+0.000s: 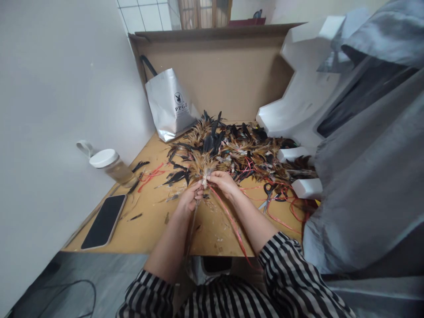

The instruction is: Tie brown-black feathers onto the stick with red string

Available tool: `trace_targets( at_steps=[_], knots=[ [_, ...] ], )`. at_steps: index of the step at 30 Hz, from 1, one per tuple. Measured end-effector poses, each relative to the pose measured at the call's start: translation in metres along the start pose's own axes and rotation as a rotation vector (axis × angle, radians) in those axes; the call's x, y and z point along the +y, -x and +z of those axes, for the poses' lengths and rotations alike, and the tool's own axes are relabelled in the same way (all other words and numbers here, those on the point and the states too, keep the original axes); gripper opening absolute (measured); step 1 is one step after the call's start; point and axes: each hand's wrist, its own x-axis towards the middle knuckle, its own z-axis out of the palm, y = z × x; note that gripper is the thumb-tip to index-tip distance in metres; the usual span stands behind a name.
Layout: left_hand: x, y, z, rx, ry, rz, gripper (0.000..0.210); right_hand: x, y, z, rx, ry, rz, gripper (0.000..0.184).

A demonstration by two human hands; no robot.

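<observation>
Both hands meet mid-desk (155, 229) — left hand (188, 198) and right hand (223, 182) pinch the quill end of a tan feather bundle (202, 165), fingers pressed together. A red string (228, 218) trails off the desk edge. Scissors (270, 194) lie half buried beside the feather pile (238, 148) — the knot itself is hidden.

Two hands, the left hand (189, 199) and right hand (224, 183), meet at one feather bundle (202, 167). Left of them sit one phone (104, 221) and one jar (112, 165); right, one pair of scissors (270, 194); beyond, one silver bag (169, 106).
</observation>
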Motion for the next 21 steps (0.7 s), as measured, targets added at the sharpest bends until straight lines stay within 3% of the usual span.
trace_targets(
  at_steps=[6, 21],
  knots=[
    [-0.003, -0.001, 0.001, 0.033, -0.054, 0.032, 0.01, 0.014, -0.006, 0.001, 0.054, 0.12, -0.079, 0.026],
    [-0.011, 0.001, 0.004, 0.027, -0.225, 0.248, 0.028, 0.02, -0.006, 0.004, 0.099, 0.127, -0.087, 0.023]
  ],
)
